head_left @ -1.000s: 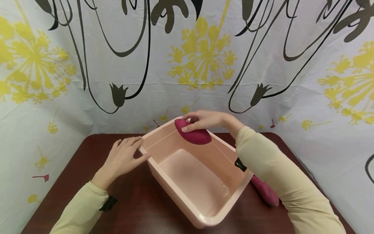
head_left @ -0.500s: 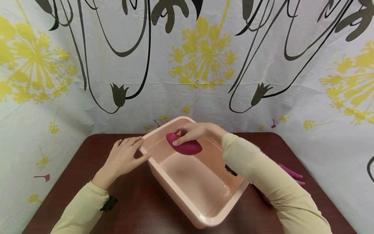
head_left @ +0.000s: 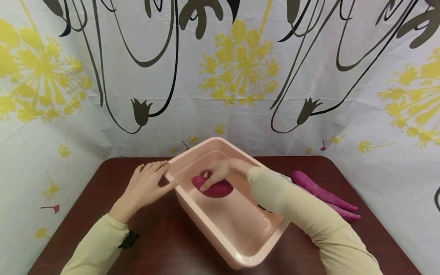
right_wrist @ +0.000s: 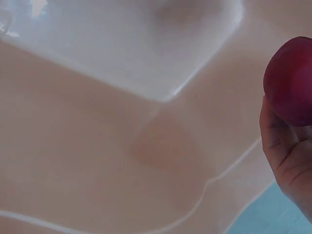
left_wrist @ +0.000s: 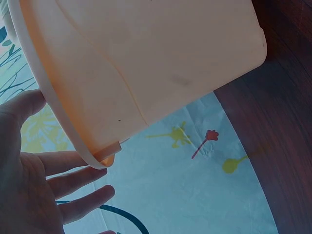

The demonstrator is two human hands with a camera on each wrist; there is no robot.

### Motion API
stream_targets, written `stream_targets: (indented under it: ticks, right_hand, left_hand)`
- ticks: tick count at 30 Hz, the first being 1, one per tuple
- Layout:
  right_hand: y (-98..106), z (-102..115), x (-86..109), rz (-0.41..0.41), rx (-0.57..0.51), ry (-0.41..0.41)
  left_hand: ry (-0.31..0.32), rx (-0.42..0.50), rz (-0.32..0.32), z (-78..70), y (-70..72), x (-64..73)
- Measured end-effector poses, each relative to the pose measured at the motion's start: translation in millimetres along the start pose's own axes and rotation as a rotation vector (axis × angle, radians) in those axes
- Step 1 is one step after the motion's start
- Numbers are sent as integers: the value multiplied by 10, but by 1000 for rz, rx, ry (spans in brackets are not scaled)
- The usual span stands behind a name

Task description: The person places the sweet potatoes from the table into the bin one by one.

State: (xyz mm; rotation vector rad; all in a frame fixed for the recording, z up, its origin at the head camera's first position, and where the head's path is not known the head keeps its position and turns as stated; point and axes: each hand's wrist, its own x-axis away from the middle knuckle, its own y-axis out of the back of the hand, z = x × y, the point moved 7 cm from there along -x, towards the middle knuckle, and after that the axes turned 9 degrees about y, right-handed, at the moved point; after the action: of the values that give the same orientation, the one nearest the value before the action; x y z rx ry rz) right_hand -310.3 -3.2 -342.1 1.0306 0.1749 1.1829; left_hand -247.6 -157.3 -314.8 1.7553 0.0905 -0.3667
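Head view: right hand (head_left: 220, 173) grips a purple sweet potato (head_left: 213, 188) low inside the pink basin (head_left: 220, 233); left hand (head_left: 146, 187), fingers straight, touches the basin's left rim. Two sweet potatoes (head_left: 321, 193) lie right on the table (head_left: 161, 244).
Left wrist: fingers (left_wrist: 68, 163) spread under the rim.
Right wrist: fingers (right_wrist: 287, 161) curled round the potato.

A home-like setup — floral curtain (head_left: 220, 76) behind a dark wooden table (head_left: 165, 244).

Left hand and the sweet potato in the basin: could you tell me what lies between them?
In the head view, only the pink basin's wall separates the left hand from the sweet potato held by the right hand.
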Motion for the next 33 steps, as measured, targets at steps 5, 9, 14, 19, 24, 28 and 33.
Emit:
stream_targets:
  ticks: [5, 9, 14, 19, 24, 28, 33]
  right_hand:
    - [-160, -10, -63, 47, 54, -19]
    - [-265, -28, -117, 64, 78, -18]
    - [-382, -40, -169, 80, 108, -21]
    - [-511, -63, -191, 128, 58, -48]
    - [-597, -95, -192, 165, 66, -100]
    - [-670, -125, -184, 204, 65, -150]
    - [-747, -142, -171, 248, 56, -194]
  left_hand:
    - [0, 1, 1, -1, -7, 0]
    - [0, 1, -1, 0, -7, 4]
    - [-7, -1, -9, -1, -2, 4]
    - [-11, -3, -13, -6, 5, 4]
    - [-18, 0, -23, -12, 19, 8]
    - [-20, -1, -26, -11, 23, 13]
    - [-21, -3, -26, -7, 26, 11]
